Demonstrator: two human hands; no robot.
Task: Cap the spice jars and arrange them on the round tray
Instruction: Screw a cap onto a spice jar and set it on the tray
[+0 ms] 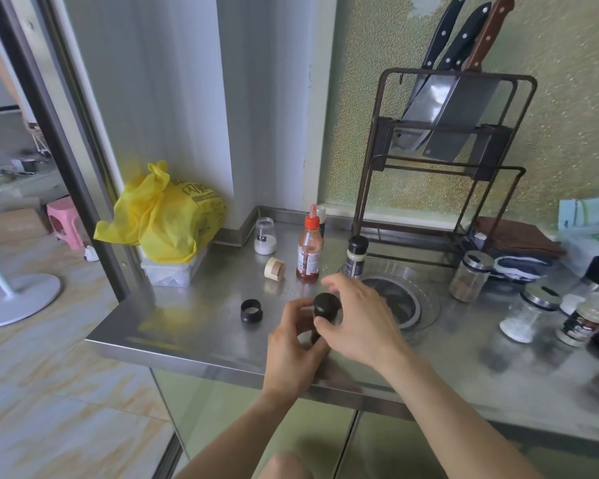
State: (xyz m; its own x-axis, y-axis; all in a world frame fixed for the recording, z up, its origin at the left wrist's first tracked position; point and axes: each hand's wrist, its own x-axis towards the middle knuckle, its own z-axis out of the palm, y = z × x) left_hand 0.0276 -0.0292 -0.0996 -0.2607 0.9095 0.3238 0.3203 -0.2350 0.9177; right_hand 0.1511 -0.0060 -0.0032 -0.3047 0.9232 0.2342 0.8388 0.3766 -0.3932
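Jar body (314, 335) behind hands (325, 326)

A home kitchen. Beyond the hands, a knife rack (440, 133) stands on a steel counter (194, 326). Spice jars (471, 276) stand right of them.

We see bare steel counter (187, 326) at lower left around a black ring (251, 310). A sauce bottle (309, 250), jars and a knife rack (443, 160) crowd centre and right.

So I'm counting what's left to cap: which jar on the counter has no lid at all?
The small glass jar of white powder by the yellow bag. Its mouth is open; the other jars I can make out wear black or metal caps.
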